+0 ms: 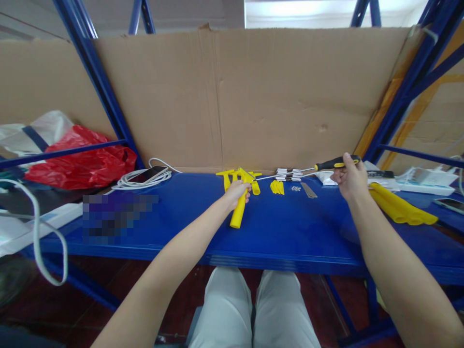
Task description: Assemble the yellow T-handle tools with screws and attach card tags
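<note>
My left hand [237,193] is closed around a yellow T-shaped tool [238,216], its tube end pointing down toward me over the blue table. My right hand [351,178] grips a screwdriver [328,164] by its black and yellow handle. The long metal shaft points left, its tip at or near the head of the yellow tool; exact contact is unclear. Behind my left hand lie several similar yellow parts [226,180]. Between the hands are small yellow pieces [277,187], small metal bits [296,188] and thin grey strips [309,190].
A blue table [282,237] has a cardboard panel [282,96] along its back. White cable [125,182] and a red bag [87,157] are at left. Yellow sheeting [402,208], a power strip [424,187] and a phone [450,205] lie at right. Blue posts [97,77] frame the sides.
</note>
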`<state>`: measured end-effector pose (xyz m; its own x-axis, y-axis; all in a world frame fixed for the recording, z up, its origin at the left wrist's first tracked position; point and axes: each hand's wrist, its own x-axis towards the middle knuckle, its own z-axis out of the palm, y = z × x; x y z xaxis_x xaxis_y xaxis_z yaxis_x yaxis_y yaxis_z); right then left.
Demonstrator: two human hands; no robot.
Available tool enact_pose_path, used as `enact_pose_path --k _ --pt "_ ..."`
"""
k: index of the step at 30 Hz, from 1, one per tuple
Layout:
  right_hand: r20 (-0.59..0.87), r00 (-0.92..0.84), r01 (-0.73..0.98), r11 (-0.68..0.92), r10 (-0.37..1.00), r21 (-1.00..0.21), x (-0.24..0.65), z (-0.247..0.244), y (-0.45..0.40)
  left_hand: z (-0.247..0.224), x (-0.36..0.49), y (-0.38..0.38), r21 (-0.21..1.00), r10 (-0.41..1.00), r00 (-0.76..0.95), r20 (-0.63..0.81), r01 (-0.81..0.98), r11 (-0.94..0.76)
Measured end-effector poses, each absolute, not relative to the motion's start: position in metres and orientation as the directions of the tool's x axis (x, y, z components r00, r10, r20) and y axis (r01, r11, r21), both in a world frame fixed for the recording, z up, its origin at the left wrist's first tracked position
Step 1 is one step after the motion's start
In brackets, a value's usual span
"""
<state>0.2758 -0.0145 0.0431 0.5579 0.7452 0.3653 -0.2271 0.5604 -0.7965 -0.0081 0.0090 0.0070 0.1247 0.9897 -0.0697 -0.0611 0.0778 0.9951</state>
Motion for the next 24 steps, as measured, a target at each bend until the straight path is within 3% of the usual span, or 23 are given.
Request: enact_pose_path --k 9,14,24 --pt "0.162 0.48 -0.4 0.38 0.862 -0.834 0.28 0.05 -0.019 0.008 -0.01 0.009 0.995 0.99 0.11 -0.091 -0.027 0.094" --pt "0.183 0.451 -0.355 0.364 0.873 -0.861 0.279 0.049 -0.018 0.006 -0.011 0.012 0.996 0.995 0.08 -0.061 -0.057 0.066" --pt "0.299 0.505 -0.313 0.494 0.81 -0.811 0.288 0.043 -0.008 0.005 -0.012 0.015 0.997 0.996 0.063 -0.064 -0.032 0.066"
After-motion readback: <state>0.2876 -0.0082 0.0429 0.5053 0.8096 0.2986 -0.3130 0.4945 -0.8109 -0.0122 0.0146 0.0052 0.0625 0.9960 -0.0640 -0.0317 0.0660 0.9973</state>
